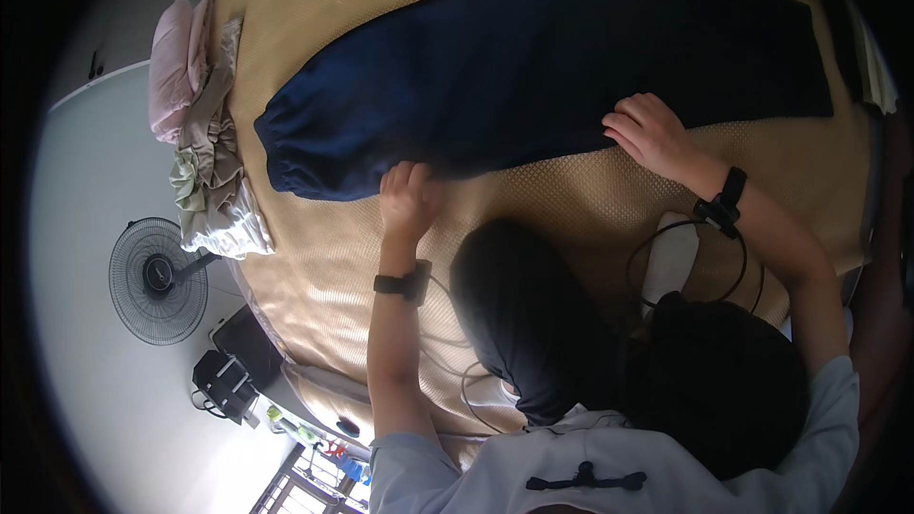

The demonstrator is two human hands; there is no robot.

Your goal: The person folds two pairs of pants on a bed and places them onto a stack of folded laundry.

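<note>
A pair of navy trousers (500, 71) lies flat and folded lengthwise across a woven mat. Its gathered elastic end (275, 150) points left and a straight hem is at the right. My left hand (410, 196), slightly blurred, is at the near edge close to the gathered end, fingers bent over the cloth; whether it grips is unclear. Farther right along that same edge, my right hand (650, 135) has its fingers curled together on the fabric. Both wrists carry black strapped devices with cables.
The woven mat (557, 189) covers the bed under my bent legs. A pink folded quilt (171, 71) and crumpled clothes (214, 150) line the left edge. Beyond them stands a fan (158, 275). A loose black cable (632, 257) loops beside my white-socked foot (671, 257).
</note>
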